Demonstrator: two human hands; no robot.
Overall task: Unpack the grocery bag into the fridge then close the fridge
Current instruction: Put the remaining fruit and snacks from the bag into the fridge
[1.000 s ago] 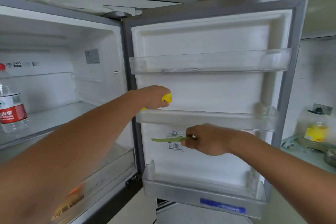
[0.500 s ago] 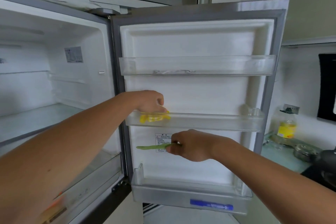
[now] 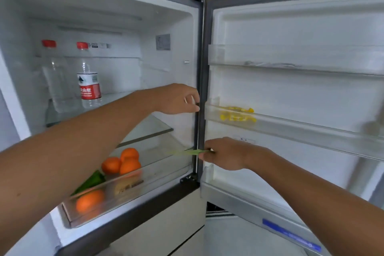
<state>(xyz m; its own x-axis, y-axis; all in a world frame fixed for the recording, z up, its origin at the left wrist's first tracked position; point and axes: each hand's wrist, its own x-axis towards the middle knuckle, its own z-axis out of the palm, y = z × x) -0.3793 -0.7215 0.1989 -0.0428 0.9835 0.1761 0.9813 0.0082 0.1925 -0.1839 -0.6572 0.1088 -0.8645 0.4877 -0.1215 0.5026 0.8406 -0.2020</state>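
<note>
Left hand (image 3: 178, 98): empty, fingers loosely spread; keep it off the door shelf (image 3: 291, 129)
Right hand (image 3: 223, 153): pinching a green bean (image 3: 187, 152); lay it flat in the drawer (image 3: 124, 189) beside the oranges (image 3: 122, 164)

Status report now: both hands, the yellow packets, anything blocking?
Left hand empty, open. Right hand shut on thin green item. Yellow packets in middle door shelf. Nothing blocking.
</note>
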